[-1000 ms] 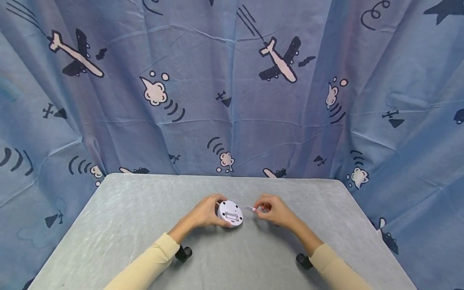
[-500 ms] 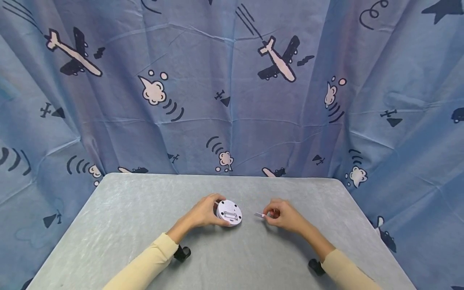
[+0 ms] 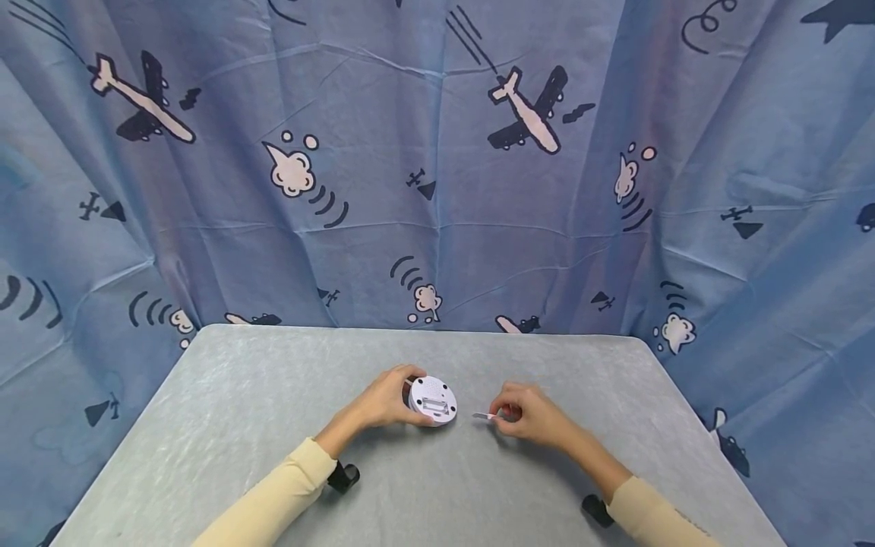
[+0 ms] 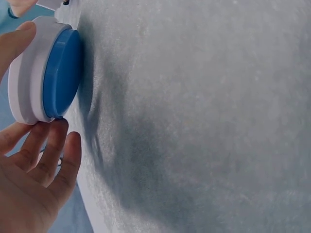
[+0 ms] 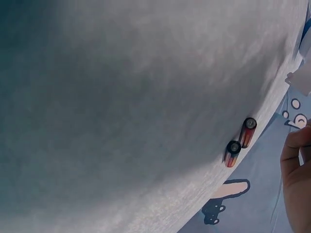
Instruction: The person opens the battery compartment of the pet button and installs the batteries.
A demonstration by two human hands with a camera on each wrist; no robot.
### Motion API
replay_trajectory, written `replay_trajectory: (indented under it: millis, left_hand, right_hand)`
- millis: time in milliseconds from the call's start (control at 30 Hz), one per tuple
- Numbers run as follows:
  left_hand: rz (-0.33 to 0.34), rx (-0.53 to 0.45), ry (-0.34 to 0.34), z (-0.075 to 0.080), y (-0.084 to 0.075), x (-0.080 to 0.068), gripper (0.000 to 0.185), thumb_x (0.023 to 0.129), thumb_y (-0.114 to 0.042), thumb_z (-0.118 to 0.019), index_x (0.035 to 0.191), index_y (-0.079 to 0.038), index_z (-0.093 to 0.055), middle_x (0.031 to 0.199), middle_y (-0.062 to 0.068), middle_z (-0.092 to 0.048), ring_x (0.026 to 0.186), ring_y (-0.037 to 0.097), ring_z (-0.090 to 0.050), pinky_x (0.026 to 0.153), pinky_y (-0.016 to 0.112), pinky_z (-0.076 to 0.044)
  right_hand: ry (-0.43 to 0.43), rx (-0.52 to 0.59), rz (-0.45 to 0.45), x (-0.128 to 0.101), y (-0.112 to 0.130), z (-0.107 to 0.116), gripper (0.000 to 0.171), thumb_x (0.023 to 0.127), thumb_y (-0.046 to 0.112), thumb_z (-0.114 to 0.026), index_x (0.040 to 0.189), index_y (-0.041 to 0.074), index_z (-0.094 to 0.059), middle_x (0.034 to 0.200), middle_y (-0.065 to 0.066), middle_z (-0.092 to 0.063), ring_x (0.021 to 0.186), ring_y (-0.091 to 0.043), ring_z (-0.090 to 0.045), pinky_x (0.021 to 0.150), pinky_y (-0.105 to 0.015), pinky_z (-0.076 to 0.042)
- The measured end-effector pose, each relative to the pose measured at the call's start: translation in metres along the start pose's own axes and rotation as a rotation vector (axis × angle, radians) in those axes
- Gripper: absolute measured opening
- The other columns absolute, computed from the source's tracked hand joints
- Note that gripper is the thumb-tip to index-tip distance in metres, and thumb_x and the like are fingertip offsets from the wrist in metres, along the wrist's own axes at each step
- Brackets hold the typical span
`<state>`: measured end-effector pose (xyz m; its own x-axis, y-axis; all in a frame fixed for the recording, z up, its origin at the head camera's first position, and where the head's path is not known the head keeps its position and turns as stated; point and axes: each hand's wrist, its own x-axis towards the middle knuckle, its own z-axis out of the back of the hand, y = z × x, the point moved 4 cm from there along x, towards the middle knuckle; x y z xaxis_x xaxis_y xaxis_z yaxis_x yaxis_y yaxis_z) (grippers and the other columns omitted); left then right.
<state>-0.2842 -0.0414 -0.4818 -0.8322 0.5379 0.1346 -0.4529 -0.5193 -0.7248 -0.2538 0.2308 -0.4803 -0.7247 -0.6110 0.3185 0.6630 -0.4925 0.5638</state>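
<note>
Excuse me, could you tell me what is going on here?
A person's left hand grips a round white device with a blue face and, on its other side, a recess. The right hand pinches a small, flat, pale piece, held apart from the device. Two batteries lie on the table.

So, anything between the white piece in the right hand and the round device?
Nothing visible: in the head view, only a gap separates the white piece from the round device; the batteries lie outside it.

Left hand [image 3: 391, 399] in wide grip; right hand [image 3: 529, 414] in pinch.
</note>
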Motion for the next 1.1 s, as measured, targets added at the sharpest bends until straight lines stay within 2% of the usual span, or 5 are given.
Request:
replay_trajectory:
  millis: [267,433,533,700,1100]
  left_hand:
    - [-0.006,-0.007,0.005,0.000,0.000,0.001,0.080,0.068,-0.030,-0.096,0.130,0.003,-0.059,0.118,0.007,-0.062,0.101,0.021,-0.065,0.088,0.036,-0.051]
    - [-0.010,-0.020,0.001,0.001,-0.001,0.001,0.079,0.068,-0.030,-0.096,0.129,0.003,-0.059,0.117,0.008,-0.062,0.101,0.021,-0.065,0.088,0.037,-0.051]
    - [-0.011,-0.017,-0.002,0.001,-0.001,0.001,0.080,0.068,-0.031,-0.096,0.129,0.003,-0.059,0.117,0.007,-0.062,0.101,0.021,-0.064,0.089,0.036,-0.050]
    - [-0.019,-0.003,0.001,0.000,-0.001,0.001,0.080,0.068,-0.032,-0.096,0.129,0.004,-0.059,0.116,0.008,-0.062,0.101,0.022,-0.064,0.089,0.036,-0.051]
    - [-0.012,-0.008,0.010,-0.001,0.002,0.000,0.080,0.068,-0.031,-0.096,0.130,0.003,-0.059,0.116,0.007,-0.063,0.100,0.019,-0.063,0.089,0.034,-0.050]
  right_hand:
    - [0.031,-0.115,0.105,-0.003,0.015,-0.005,0.018,0.078,0.002,-0.081,0.086,0.016,-0.073,0.076,0.007,-0.053,0.066,-0.006,-0.050,0.056,-0.019,-0.041]
    - [0.089,-0.060,0.019,-0.007,0.018,-0.006,0.014,0.082,0.006,-0.081,0.089,0.015,-0.073,0.078,0.002,-0.055,0.067,-0.012,-0.053,0.057,-0.020,-0.042]
    - [0.074,-0.002,-0.021,-0.011,0.011,0.001,0.013,0.084,0.010,-0.083,0.093,0.012,-0.073,0.078,-0.003,-0.056,0.067,-0.015,-0.053,0.058,-0.021,-0.042]
    - [0.026,0.082,-0.062,-0.021,-0.010,0.019,0.027,0.083,0.016,-0.086,0.104,0.005,-0.072,0.081,-0.011,-0.058,0.068,-0.022,-0.052,0.058,-0.024,-0.044]
    - [0.030,-0.029,-0.227,-0.044,-0.051,0.037,0.066,0.073,0.033,-0.094,0.125,0.003,-0.067,0.091,-0.005,-0.056,0.078,-0.019,-0.051,0.064,-0.027,-0.044]
